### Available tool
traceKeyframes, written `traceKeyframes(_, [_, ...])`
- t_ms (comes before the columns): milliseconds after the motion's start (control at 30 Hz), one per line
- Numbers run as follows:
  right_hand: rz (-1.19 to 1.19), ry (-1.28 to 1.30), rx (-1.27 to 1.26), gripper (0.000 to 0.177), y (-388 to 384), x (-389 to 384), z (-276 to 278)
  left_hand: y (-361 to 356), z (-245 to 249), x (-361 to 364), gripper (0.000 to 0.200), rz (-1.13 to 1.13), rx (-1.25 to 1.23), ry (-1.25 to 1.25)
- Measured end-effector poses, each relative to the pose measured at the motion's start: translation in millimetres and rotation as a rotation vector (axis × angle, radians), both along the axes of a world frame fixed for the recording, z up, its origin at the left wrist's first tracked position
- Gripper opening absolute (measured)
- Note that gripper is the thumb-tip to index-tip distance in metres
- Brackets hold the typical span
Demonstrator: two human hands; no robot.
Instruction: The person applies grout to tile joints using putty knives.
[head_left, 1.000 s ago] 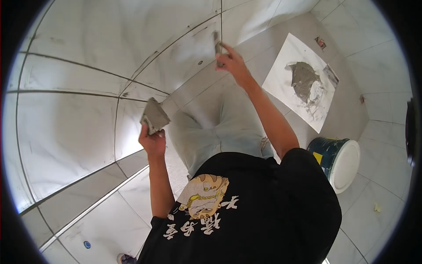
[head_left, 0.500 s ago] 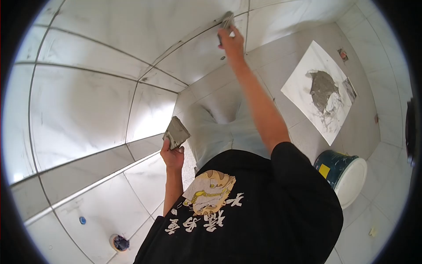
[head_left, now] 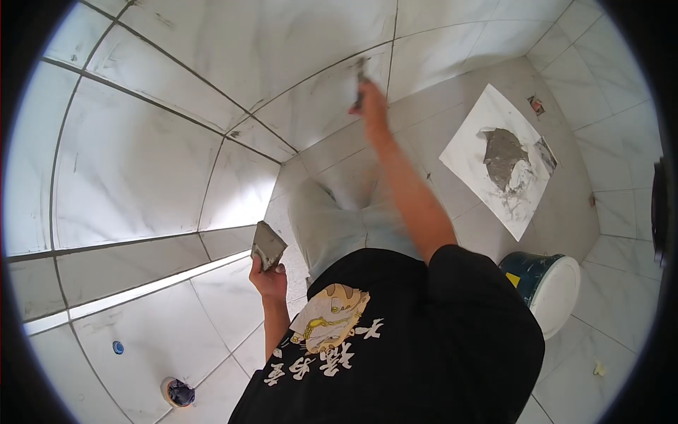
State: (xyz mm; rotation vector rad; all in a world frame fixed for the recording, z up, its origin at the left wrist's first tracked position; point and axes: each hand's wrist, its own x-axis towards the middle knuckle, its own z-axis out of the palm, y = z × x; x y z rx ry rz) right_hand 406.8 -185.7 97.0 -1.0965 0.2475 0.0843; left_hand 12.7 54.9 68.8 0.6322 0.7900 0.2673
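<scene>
My right hand point(head_left: 374, 113) is closed around a putty knife point(head_left: 361, 74). The knife's blade is close to the white wall tiles, just below a dark horizontal joint line point(head_left: 332, 68); motion blur hides whether it touches. Lower down, my left hand point(head_left: 270, 280) grips a small square board point(head_left: 269, 244) smeared with grey paste, its thumb and fingers at the lower edge. The board is held tilted in front of the wall, apart from it.
On the floor to the right lies a white tile point(head_left: 477, 134) bearing a heap of grey paste point(head_left: 505, 159). Nearer me stands a dark green bucket point(head_left: 522, 265) with a white lid point(head_left: 556, 300). A pipe opening point(head_left: 178, 393) and a blue plug point(head_left: 118, 348) show at the lower left.
My right hand has moved the putty knife down from the joint line. The camera view has shifted slightly. My left hand still holds the board, now tilted a little differently.
</scene>
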Motion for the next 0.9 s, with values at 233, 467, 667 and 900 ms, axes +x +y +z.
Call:
traceKeyframes(233, [-0.244,-0.059,-0.091,0.037,-17.3,68.7,-31.6,-10.2,15.6,11.9,0.032,0.012,0.027,0.005])
traceKeyframes(467, [0.595,-0.097,0.124,0.047,51.5,-84.4,8.2,-24.3,28.2,49.4,0.035,-0.085,-0.025,-0.100])
traceKeyframes(667, [0.832,-0.533,-0.109,0.049,-64.8,-162.4,74.9,-78.0,68.8,103.7,0.036,-0.268,0.095,-0.227])
traceKeyframes(900, [0.355,-0.718,-0.920,0.044,-214.4,-188.5,72.8,-154.9,120.7,181.4,0.035,-0.647,0.031,-0.385])
